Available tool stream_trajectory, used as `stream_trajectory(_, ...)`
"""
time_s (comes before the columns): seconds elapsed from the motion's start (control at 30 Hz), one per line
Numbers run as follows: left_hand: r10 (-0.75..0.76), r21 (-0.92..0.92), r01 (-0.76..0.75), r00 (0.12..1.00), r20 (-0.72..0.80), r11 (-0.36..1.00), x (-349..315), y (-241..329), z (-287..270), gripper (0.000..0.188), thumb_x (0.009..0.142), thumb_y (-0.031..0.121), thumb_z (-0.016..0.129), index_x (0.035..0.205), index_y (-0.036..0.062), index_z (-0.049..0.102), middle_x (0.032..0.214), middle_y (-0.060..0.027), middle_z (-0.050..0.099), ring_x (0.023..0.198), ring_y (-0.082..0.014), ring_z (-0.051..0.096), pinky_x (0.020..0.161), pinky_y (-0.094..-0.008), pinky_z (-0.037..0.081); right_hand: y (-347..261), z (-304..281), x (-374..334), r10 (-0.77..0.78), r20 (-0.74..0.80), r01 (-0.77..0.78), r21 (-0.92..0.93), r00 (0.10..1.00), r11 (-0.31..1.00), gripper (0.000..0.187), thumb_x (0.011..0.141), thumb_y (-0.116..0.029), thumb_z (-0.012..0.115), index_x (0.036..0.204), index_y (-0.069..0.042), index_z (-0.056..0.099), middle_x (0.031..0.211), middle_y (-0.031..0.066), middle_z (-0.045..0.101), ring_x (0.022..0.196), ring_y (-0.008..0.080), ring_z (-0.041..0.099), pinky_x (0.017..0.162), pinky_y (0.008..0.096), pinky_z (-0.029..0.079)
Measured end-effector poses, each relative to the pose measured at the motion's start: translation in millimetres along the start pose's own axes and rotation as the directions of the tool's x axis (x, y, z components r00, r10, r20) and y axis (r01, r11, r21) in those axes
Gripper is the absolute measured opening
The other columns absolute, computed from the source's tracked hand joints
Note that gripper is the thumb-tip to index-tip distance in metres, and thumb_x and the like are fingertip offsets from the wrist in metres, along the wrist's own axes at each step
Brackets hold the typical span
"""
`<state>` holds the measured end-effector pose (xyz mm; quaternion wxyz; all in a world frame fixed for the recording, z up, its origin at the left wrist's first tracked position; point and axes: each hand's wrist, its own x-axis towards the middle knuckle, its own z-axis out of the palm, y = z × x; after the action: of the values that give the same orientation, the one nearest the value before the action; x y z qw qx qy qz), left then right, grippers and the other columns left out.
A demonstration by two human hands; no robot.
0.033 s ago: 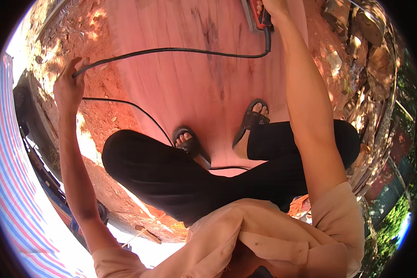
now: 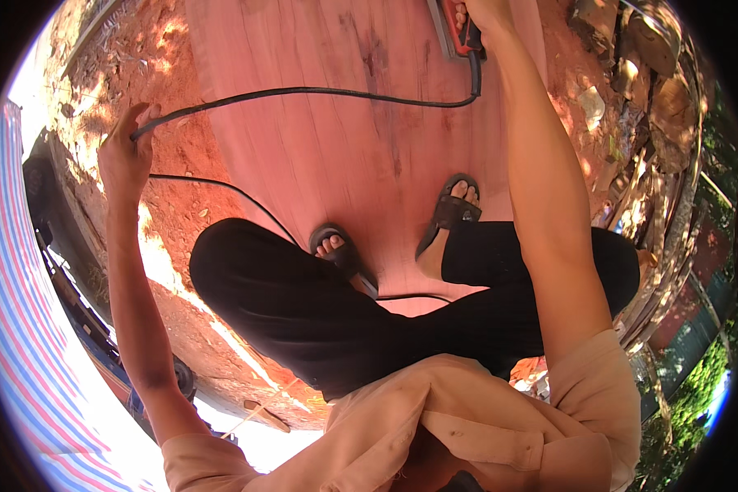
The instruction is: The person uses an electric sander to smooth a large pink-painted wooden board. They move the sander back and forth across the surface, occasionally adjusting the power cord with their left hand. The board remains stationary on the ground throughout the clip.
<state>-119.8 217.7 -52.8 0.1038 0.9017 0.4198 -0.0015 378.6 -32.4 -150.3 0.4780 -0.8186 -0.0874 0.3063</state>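
At the top edge, my right hand (image 2: pixel 485 16) is closed on a red-and-black corded power tool (image 2: pixel 465 39) with a flat grey metal base plate. Only its rear end shows, so its exact kind is cut off from view. The tool is over a wide reddish wooden board (image 2: pixel 320 156) with dark streaks. From its handle a black power cord (image 2: pixel 312 89) curves across to the left. Out on that side, beyond the board's edge, my left hand (image 2: pixel 125 156) grips the cord and holds it up.
Both my sandalled feet, the left in a black sandal (image 2: pixel 344 256) and the right in another (image 2: pixel 449 215), stand on the board. More cord (image 2: pixel 221 187) runs by the left foot. Split logs (image 2: pixel 672 115) lie right; a striped sheet (image 2: pixel 25 328) hangs left.
The view has shifted very slightly. Both hands keep their grips, and the tool stays in nearly the same place over the board.
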Motion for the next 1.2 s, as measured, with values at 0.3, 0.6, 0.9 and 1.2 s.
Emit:
stream_trajectory(0.3, 0.268, -0.564, -0.359, 0.933, -0.242, 0.743, 65, 90, 91, 0.063, 0.111, 0.061, 0.044, 0.127, 0.0083, 0.076, 0.079, 0.0001, 0.068, 0.062, -0.0111, 0.054, 0.055, -0.0300, 0.038, 81, 11, -177, 0.108, -0.102, -0.094, 0.130, 0.989, 0.987, 0.011, 0.086, -0.011, 0.073, 0.094, -0.003, 0.074, 0.064, 0.0054, 0.066, 0.053, 0.0139, 0.063, 0.050, 0.0344, 0.049)
stream_trajectory(0.6, 0.573, -0.629, -0.470, 0.819, -0.047, 0.620, 114, 242, 124, 0.038, 0.108, 0.043, 0.061, 0.131, 0.0159, 0.075, 0.101, -0.0145, 0.080, 0.081, -0.0233, 0.074, 0.074, -0.0342, 0.055, 83, 79, -233, 0.009, -0.292, 0.027, 0.118, 0.956, 0.993, 0.013, 0.085, -0.011, 0.073, 0.093, -0.001, 0.073, 0.084, 0.0168, 0.074, 0.079, 0.0322, 0.073, 0.075, 0.0426, 0.055)
stream_trajectory(0.9, 0.585, -0.667, -0.489, 0.805, -0.098, 0.562, 82, 217, 137, 0.040, 0.109, 0.042, 0.058, 0.134, 0.0152, 0.074, 0.110, -0.0137, 0.080, 0.096, -0.0271, 0.078, 0.082, -0.0366, 0.057, 96, 77, -235, 0.019, -0.300, 0.022, 0.135, 0.954, 0.991, 0.012, 0.084, -0.009, 0.074, 0.094, -0.002, 0.074, 0.088, 0.0112, 0.077, 0.084, 0.0221, 0.073, 0.078, 0.0375, 0.056)
stream_trajectory(1.2, 0.488, -0.424, -0.523, 0.850, -0.197, 0.740, -6, 158, 57, 0.065, 0.111, 0.060, 0.047, 0.128, 0.0041, 0.075, 0.107, -0.0067, 0.080, 0.069, -0.0096, 0.056, 0.064, -0.0278, 0.045, 143, 28, -266, -0.103, -0.182, 0.108, 0.018, 0.978, 0.994, 0.015, 0.084, -0.011, 0.071, 0.097, -0.004, 0.074, 0.090, 0.0195, 0.077, 0.086, 0.0355, 0.075, 0.079, 0.0441, 0.057)
